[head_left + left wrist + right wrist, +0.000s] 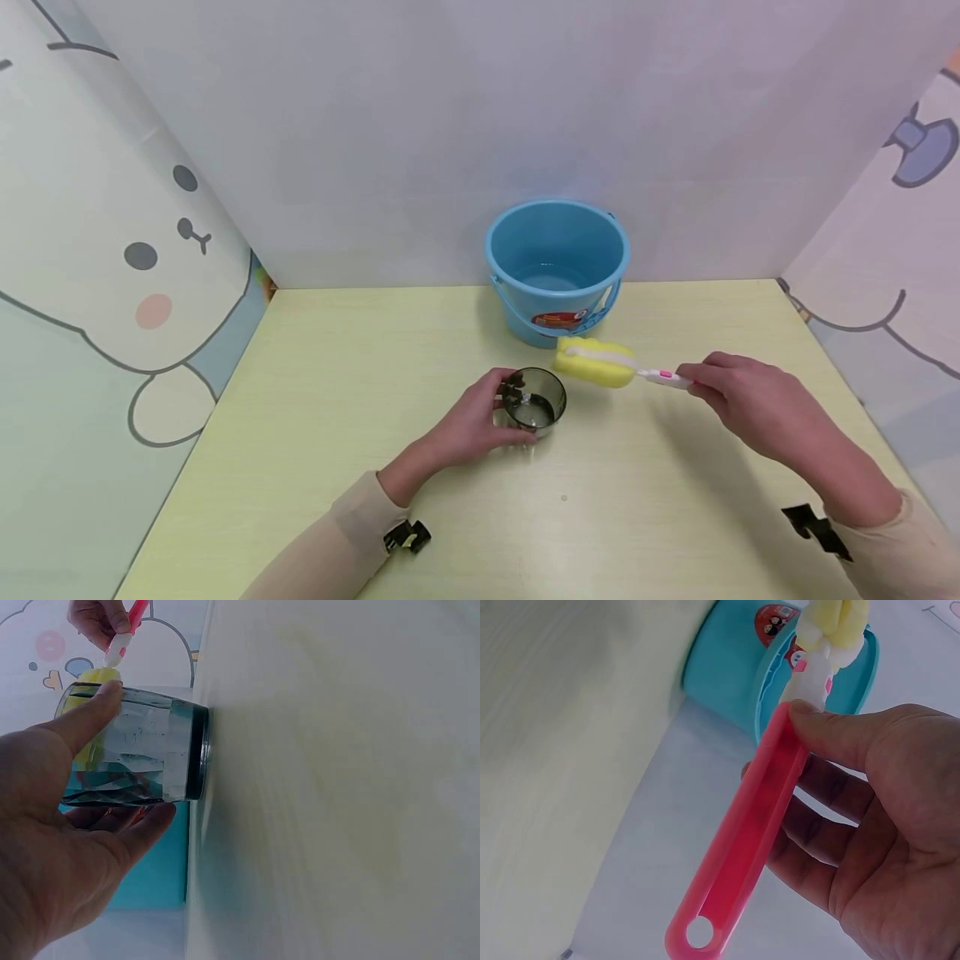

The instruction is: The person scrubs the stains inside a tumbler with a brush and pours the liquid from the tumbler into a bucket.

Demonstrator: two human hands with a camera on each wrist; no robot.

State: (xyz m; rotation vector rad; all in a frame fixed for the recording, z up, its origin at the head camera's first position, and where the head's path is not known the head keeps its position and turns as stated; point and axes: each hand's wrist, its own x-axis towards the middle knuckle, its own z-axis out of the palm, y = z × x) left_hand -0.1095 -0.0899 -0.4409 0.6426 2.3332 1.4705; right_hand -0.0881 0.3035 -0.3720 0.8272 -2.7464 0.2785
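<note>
My left hand (pixel 471 419) grips a dark clear glass cup (pixel 535 403) around its side, thumb in front and fingers behind. In the left wrist view the cup (pixel 142 746) has faceted walls, and its base is right at the tabletop. My right hand (pixel 757 404) pinches the handle of a sponge brush (pixel 596 362) with a yellow and white head. That head hangs above the table, just right of the cup's rim. The right wrist view shows the brush's long pink handle (pixel 739 840) between thumb and fingers, with a hole at its end.
A light blue bucket (pixel 558 250) with its handle lowered stands behind the cup, near the back wall (pixel 375 150). The pale yellow table (pixel 315 375) reaches walls with cartoon prints on both sides.
</note>
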